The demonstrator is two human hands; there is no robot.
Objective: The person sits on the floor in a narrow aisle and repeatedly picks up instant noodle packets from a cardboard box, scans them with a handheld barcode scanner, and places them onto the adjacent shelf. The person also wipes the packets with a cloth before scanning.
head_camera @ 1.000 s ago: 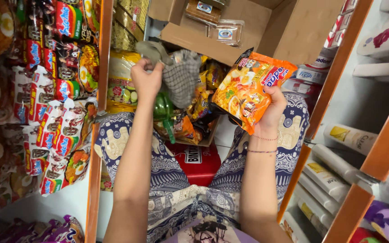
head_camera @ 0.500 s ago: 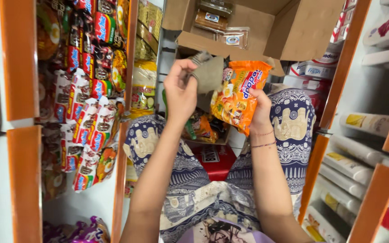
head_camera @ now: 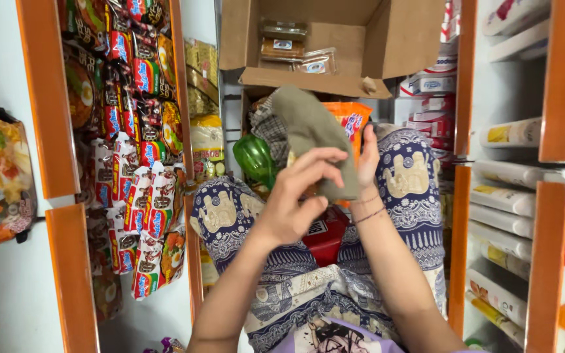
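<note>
Holding a grey-green cloth point(head_camera: 308, 140) up before you, your left hand point(head_camera: 292, 202) has its fingers point(head_camera: 318, 163) curled around the lower edge of the fabric, thumb and fingertips pinched shut on it. The cloth hangs in the middle of the view and covers most of an orange snack packet point(head_camera: 351, 117) behind it. Your right hand point(head_camera: 367, 157) stands upright at three o'clock of the cloth, fingers straight and close together against the packet's right edge; whether it grips the packet cannot be told, since the cloth hides the contact. Two thin bracelets point(head_camera: 367, 209) circle that wrist.

At twelve o'clock sits an open cardboard box point(head_camera: 361, 46) with small clear-wrapped packs point(head_camera: 286, 42) inside. A green plastic item point(head_camera: 256, 160) shows at nine o'clock of the cloth, just beside it. A red box point(head_camera: 325, 235) lies between your patterned knees at six o'clock. Hanging noodle packets point(head_camera: 138, 163) fill the orange-framed rack at nine o'clock, well apart from both hands. White tubes and boxes point(head_camera: 501, 196) line the shelves at three o'clock.
</note>
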